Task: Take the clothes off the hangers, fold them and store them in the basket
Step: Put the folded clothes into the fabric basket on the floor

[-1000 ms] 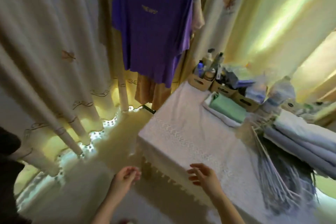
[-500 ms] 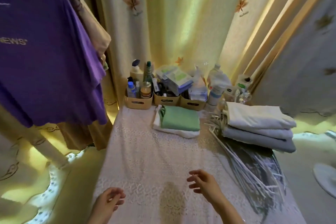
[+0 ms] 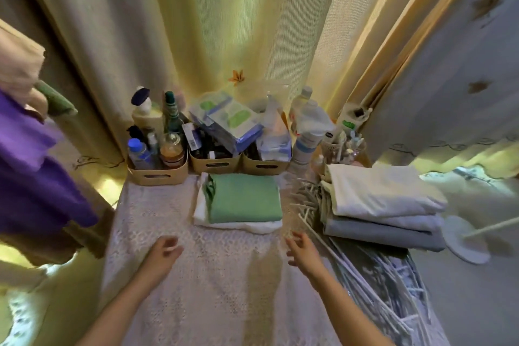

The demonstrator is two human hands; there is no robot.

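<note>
A folded green garment (image 3: 244, 198) lies on a folded white one (image 3: 238, 224) in the middle of the lace-covered table (image 3: 202, 284). My left hand (image 3: 165, 247) and my right hand (image 3: 302, 251) hover over the table just in front of this stack, both empty with loosely curled fingers. At the left edge hangs a purple T-shirt (image 3: 31, 177) with a beige garment (image 3: 19, 67) behind it. Several white hangers (image 3: 370, 270) lie in a pile on the table's right side. No clothes basket is in view.
Three small tan bins (image 3: 213, 167) of bottles and packets line the table's back edge. A stack of folded white and grey linens (image 3: 382, 205) sits at the right. A white fan base (image 3: 466, 241) stands on the floor beyond. Curtains surround the table.
The view swung right from the hanging purple shirt onto the table. Both hands moved forward over the table toward the green and white folded stack.
</note>
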